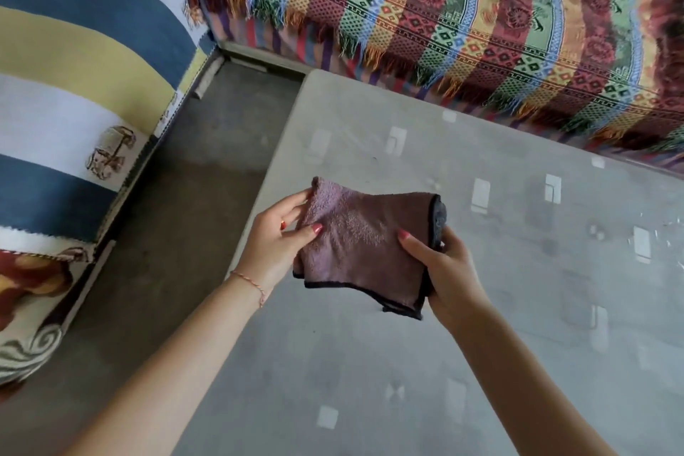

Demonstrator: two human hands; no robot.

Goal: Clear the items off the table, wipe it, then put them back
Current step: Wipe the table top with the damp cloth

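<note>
Left hand (275,239) pinches one end of the cloth (364,248), thumb on top; right hand (446,272) grips the other end, thumb on top. One cloth: mauve terry, black-edged, folded, held above the tabletop (481,307) near its far-left corner. Two hands, one glossy grey table, two patterned sofas (462,22).

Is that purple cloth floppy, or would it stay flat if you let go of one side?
Probably floppy: the cloth sags and folds between the left hand and right hand, and its dark-edged corner droops down. It looks light, since fingertips alone hold it up. Its fuzzy terry surface likely grips rather than slides on the glossy table.
</note>
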